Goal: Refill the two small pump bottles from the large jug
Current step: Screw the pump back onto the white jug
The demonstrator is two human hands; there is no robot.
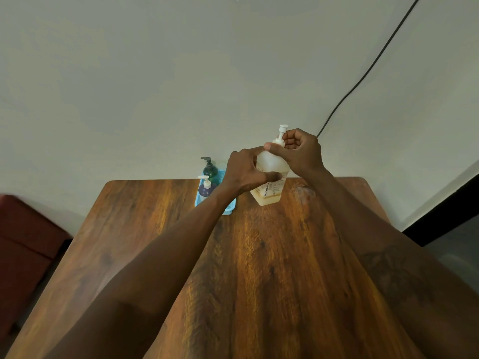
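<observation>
**A:** From the head view, where is the large jug sitting for you?

**B:** It stands upright on the wooden table, right between your two hands. Your left hand is wrapped around its body, thumb across the front over the label and the fingers curling round the far side. Your right hand is closed around the neck, just under the white pump head that sticks up above your fingertips.

**A:** How will it handle?

**B:** I'd judge it fairly light: only a shallow band of amber liquid shows at the bottom, below your left thumb. The translucent plastic wall looks soft enough to dent, and it may be slick if any liquid has run down it. Grip the body low and firm, and take the collar, not the thin pump stem, when you twist.

**A:** And the small bottles?

**B:** Just beyond your left wrist, both are in the blue tray: the green pump bottle behind, the dark pump bottle in front. Both have their pumps on and neither hand touches them.
</observation>
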